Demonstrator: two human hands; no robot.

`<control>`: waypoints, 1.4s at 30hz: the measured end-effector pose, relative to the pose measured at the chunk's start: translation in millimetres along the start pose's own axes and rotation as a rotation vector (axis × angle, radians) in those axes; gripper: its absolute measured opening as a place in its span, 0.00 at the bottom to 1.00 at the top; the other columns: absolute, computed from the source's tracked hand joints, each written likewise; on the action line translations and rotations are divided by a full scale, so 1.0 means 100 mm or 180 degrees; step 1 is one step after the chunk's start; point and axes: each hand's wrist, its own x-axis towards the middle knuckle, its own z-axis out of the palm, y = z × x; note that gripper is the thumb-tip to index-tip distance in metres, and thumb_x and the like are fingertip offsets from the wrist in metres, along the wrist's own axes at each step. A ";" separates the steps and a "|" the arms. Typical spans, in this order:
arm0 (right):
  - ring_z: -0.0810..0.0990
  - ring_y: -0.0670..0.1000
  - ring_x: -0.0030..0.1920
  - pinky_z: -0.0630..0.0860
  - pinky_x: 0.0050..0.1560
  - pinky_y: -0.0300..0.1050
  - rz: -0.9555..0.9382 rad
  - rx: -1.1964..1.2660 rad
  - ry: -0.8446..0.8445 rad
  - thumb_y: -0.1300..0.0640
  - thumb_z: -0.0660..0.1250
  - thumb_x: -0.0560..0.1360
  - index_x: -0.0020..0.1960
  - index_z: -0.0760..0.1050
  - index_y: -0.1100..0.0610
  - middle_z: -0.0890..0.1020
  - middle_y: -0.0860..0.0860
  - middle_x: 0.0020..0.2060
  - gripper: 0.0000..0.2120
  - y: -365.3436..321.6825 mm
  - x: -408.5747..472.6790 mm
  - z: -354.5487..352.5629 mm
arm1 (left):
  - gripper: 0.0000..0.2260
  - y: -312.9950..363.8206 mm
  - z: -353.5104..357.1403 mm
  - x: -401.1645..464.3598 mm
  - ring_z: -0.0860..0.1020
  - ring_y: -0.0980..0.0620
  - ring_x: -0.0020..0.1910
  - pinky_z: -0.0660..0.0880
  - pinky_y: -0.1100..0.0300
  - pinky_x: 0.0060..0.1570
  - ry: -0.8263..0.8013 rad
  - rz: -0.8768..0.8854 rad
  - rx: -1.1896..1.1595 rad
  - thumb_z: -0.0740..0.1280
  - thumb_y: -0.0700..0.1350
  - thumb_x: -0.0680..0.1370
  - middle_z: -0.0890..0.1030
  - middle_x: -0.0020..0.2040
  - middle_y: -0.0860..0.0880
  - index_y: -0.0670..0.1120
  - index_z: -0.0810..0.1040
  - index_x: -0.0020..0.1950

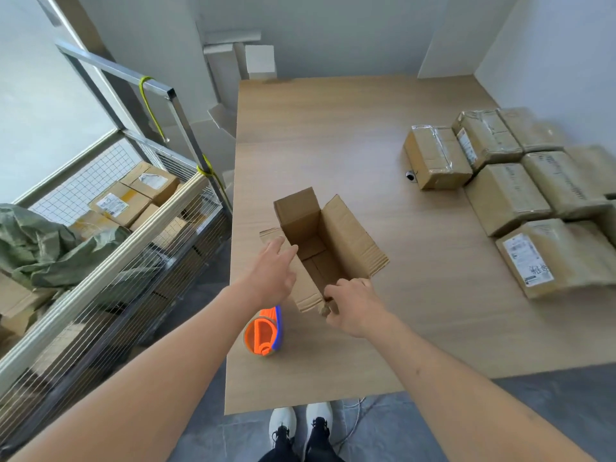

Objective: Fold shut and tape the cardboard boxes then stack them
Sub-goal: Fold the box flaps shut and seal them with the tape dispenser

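Observation:
An open, empty cardboard box (328,243) stands on the wooden table (333,138), all its top flaps raised. My left hand (271,270) reaches over the box's left flap with fingers extended, touching it. My right hand (350,306) pinches the near flap at the box's front corner. An orange and blue tape dispenser (264,333) lies on the table just in front of the box, under my left wrist. Several taped boxes (510,195) sit together at the table's right side.
A wire-mesh cart (110,248) with more cardboard boxes and a green sack stands left of the table. A small black and white object (410,176) lies beside the taped boxes. My shoes (300,425) are at the table's near edge. White walls surround the far end.

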 end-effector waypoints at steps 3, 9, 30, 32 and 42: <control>0.76 0.57 0.58 0.66 0.68 0.52 0.0098 -0.0150 -0.0061 0.44 0.64 0.72 0.58 0.76 0.46 0.78 0.49 0.52 0.15 0.02 -0.10 0.04 | 0.26 -0.05 0.02 -0.01 0.55 0.40 0.81 0.57 0.49 0.78 -0.0001 -0.0025 -0.0022 0.62 0.45 0.84 0.55 0.82 0.40 0.46 0.61 0.82; 0.72 0.58 0.61 0.62 0.70 0.51 0.0214 -0.0571 0.0157 0.55 0.67 0.74 0.57 0.77 0.50 0.75 0.52 0.56 0.11 0.16 -0.24 0.07 | 0.27 -0.14 0.08 0.05 0.56 0.34 0.79 0.64 0.43 0.75 -0.0047 -0.0240 0.0079 0.63 0.47 0.83 0.51 0.81 0.37 0.48 0.60 0.82; 0.58 0.53 0.80 0.73 0.65 0.46 -0.0102 0.1053 0.1006 0.68 0.66 0.72 0.62 0.80 0.46 0.54 0.50 0.82 0.24 1.16 -0.18 -0.22 | 0.48 0.48 0.62 0.18 0.70 0.45 0.69 0.68 0.54 0.70 0.0188 -0.0087 -0.0631 0.77 0.62 0.71 0.67 0.72 0.47 0.46 0.57 0.83; 0.62 0.51 0.78 0.77 0.62 0.48 -0.0424 0.1149 0.1008 0.60 0.66 0.75 0.69 0.75 0.43 0.55 0.45 0.81 0.24 1.13 -0.19 -0.22 | 0.54 0.48 0.65 0.12 0.64 0.48 0.74 0.63 0.57 0.71 -0.0126 -0.0080 -0.0517 0.75 0.72 0.65 0.65 0.73 0.50 0.50 0.57 0.83; 0.71 0.49 0.72 0.74 0.62 0.51 -0.0075 0.1376 0.0877 0.36 0.49 0.83 0.78 0.62 0.47 0.66 0.42 0.76 0.28 1.12 -0.02 -0.27 | 0.35 0.38 0.70 0.06 0.64 0.48 0.78 0.61 0.57 0.75 0.0015 -0.0295 -0.0862 0.72 0.55 0.77 0.68 0.78 0.48 0.49 0.63 0.81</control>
